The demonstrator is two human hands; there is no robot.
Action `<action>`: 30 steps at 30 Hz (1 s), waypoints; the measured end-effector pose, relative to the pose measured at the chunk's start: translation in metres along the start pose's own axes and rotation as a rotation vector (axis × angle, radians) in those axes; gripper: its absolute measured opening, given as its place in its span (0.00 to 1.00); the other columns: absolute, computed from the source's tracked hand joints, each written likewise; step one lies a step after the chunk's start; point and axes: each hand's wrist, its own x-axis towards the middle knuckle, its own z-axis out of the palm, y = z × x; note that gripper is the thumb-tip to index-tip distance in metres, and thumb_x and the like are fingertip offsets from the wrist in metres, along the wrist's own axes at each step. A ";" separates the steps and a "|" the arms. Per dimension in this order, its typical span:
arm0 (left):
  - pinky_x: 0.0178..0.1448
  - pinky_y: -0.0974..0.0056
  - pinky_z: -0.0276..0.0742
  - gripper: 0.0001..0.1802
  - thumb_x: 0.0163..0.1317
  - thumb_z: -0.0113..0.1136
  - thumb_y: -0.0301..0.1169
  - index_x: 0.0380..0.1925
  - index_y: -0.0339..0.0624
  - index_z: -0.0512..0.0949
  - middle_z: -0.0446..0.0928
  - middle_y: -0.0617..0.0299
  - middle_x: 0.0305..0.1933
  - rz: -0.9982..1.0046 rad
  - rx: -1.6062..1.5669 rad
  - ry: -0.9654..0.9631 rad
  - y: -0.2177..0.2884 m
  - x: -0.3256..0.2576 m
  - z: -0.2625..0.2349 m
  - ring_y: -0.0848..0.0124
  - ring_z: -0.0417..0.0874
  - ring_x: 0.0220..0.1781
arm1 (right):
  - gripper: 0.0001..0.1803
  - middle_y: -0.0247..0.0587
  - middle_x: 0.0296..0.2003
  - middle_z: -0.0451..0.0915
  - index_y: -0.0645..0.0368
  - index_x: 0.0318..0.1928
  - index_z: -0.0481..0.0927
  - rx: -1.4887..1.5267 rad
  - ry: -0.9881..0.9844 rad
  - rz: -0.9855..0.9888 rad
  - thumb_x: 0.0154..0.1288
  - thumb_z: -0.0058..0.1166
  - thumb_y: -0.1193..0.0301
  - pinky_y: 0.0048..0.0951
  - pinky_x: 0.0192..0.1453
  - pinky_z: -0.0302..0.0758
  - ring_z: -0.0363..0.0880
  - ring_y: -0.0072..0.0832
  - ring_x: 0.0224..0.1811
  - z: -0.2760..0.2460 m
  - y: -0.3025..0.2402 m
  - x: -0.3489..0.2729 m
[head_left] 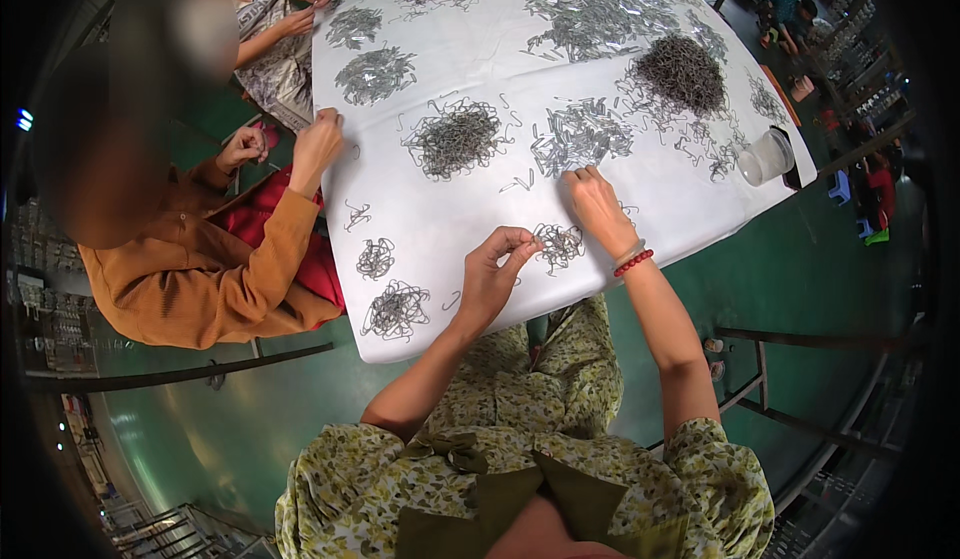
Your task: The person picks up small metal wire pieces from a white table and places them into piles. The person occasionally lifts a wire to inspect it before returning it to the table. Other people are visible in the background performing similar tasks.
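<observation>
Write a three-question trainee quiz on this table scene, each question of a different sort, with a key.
1. True or false: the left hand lies flat on the white table cover, away from every wire piece.
2. Which wrist wears the red bead bracelet? A. left B. right C. neither
3. Fill in: the clear plastic cup lies on its ____ near the table's right edge.

Key: 1. False: its fingers pinch wire at the small tangle of wire hooks. 2. B: the right hand rests on the table beside that tangle. 3. side.
</observation>
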 end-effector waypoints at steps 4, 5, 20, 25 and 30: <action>0.53 0.69 0.74 0.05 0.64 0.58 0.24 0.38 0.35 0.76 0.80 0.62 0.38 0.027 0.086 0.014 0.002 0.005 -0.004 0.75 0.80 0.44 | 0.20 0.54 0.34 0.79 0.71 0.49 0.76 0.363 0.061 0.188 0.52 0.48 0.86 0.34 0.41 0.79 0.80 0.43 0.35 -0.021 -0.026 -0.003; 0.52 0.69 0.74 0.05 0.63 0.58 0.25 0.38 0.35 0.77 0.81 0.62 0.38 0.030 0.115 0.026 0.002 0.006 -0.005 0.75 0.80 0.44 | 0.22 0.53 0.34 0.80 0.71 0.51 0.75 0.553 0.069 0.270 0.53 0.49 0.87 0.32 0.38 0.80 0.81 0.40 0.33 -0.035 -0.039 -0.006; 0.43 0.71 0.74 0.07 0.62 0.60 0.27 0.37 0.35 0.80 0.82 0.62 0.34 0.098 -0.026 -0.118 0.018 0.003 0.017 0.79 0.78 0.36 | 0.06 0.41 0.37 0.79 0.71 0.39 0.79 1.274 0.367 0.428 0.60 0.56 0.84 0.20 0.33 0.79 0.79 0.21 0.30 -0.087 -0.105 -0.068; 0.52 0.69 0.73 0.06 0.60 0.62 0.26 0.36 0.36 0.80 0.82 0.63 0.36 0.008 0.050 -0.197 0.024 -0.001 0.010 0.77 0.79 0.42 | 0.06 0.39 0.33 0.81 0.70 0.39 0.79 1.381 0.346 0.497 0.60 0.57 0.83 0.19 0.34 0.78 0.80 0.20 0.31 -0.095 -0.109 -0.071; 0.54 0.68 0.72 0.09 0.60 0.62 0.25 0.41 0.38 0.80 0.82 0.64 0.41 0.186 0.027 -0.228 0.025 0.009 0.005 0.76 0.77 0.47 | 0.10 0.39 0.33 0.81 0.70 0.43 0.79 1.346 0.449 0.497 0.60 0.57 0.85 0.18 0.38 0.77 0.79 0.18 0.33 -0.104 -0.112 -0.079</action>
